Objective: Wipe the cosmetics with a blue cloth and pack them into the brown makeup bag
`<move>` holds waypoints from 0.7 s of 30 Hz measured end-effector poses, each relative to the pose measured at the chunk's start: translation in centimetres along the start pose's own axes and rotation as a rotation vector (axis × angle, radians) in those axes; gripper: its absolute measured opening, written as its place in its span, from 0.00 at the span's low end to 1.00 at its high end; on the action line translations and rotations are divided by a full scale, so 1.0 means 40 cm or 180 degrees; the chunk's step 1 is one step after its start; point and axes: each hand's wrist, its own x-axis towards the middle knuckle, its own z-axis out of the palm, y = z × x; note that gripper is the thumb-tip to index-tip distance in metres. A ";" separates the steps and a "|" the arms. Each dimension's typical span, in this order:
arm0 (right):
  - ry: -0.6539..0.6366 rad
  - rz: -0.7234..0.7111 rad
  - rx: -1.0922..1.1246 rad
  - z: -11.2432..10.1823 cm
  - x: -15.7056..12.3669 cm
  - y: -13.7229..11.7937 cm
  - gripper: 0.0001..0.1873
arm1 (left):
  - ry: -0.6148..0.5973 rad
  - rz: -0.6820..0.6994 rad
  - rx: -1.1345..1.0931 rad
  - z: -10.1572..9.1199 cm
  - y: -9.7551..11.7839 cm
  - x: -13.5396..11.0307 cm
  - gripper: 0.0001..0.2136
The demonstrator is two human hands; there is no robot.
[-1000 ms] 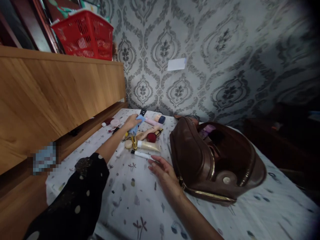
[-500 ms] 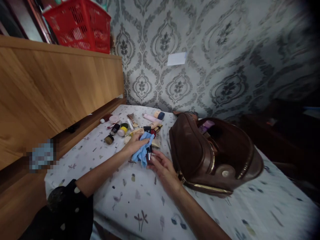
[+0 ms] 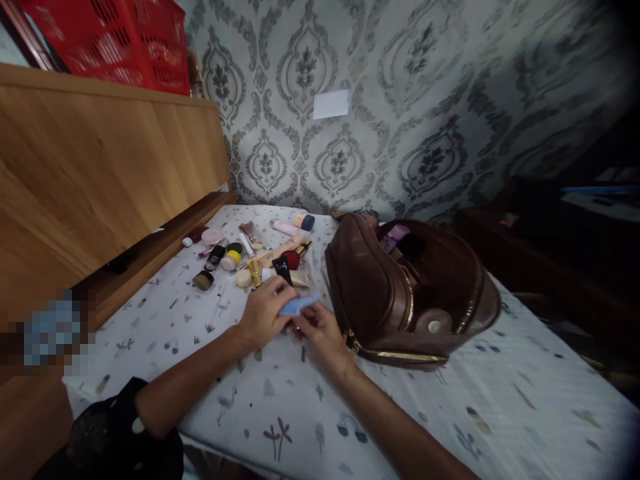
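Note:
A crumpled light blue cloth is gripped in my left hand, its fingers closed around it. Past the cloth sticks the flat black end of a tube, in line with a small silvery end at my right fingertips. My right hand pinches that lower end, touching the cloth's edge. Most of the tube's middle is hidden by cloth and fingers. Just beyond my hands lie a gold-coloured tube, a round red item and a cream tube.
Several cosmetics, among them a yellow-banded jar and a dark-lidded jar, lie on the patterned cloth cover. A brown leather bag stands unzipped at right. Wooden furniture bounds the left, topped by a red basket.
The blue cloth now shows less, bunched between both hands. My hands have drawn closer together, and the tube leans a little more. The whole view has shifted slightly.

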 end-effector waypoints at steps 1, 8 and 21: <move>-0.0060 0.0014 -0.0122 0.001 -0.002 -0.001 0.20 | -0.0095 0.0188 0.0204 0.001 0.003 0.000 0.09; -0.0586 0.0050 -0.0375 0.011 -0.027 -0.007 0.20 | 0.0673 -0.0504 0.0292 -0.042 -0.074 0.035 0.11; -0.0141 0.0425 0.0327 0.016 -0.029 -0.006 0.30 | 0.1480 -0.2259 -0.1990 -0.051 -0.126 0.049 0.18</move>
